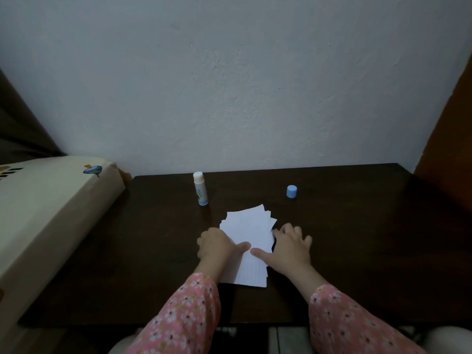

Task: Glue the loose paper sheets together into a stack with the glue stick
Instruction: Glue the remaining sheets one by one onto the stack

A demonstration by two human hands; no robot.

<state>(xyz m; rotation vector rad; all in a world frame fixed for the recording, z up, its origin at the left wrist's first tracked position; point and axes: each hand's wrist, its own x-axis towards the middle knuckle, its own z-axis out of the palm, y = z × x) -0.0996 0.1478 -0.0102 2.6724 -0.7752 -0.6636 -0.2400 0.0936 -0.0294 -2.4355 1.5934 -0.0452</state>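
- Hidden under the left hand (219,245): the near-left corner of the paper sheets (249,242); left fingertips hard to make out, curled down at the left edge of the pile, thumb lying flat across the top sheet.
- Right hand (290,247) spread flat, fingers straight, thumb pressing on the top sheet close to the left thumb, other fingers resting at the pile's right edge and on the table (357,251).
- Pinching nothing; both hands pressing down on the sheets.
- Sheets fanned unevenly, corners poking out at the far end, lying in the middle of the table.
- Glue stick (200,188) standing upright and uncapped behind the pile to the left, well apart from its blue cap (291,191), set down to the far right.
- Dark wooden table pushed against a pale textured wall (242,85); dim light.
- Cream box (51,208) alongside the table's left edge, cut off by the frame; small blue and yellow picture on it, dark marks too blurred to read.
- Print on the glue stick too small to read.
- Pink flowered sleeves (186,310) cut off at the bottom.
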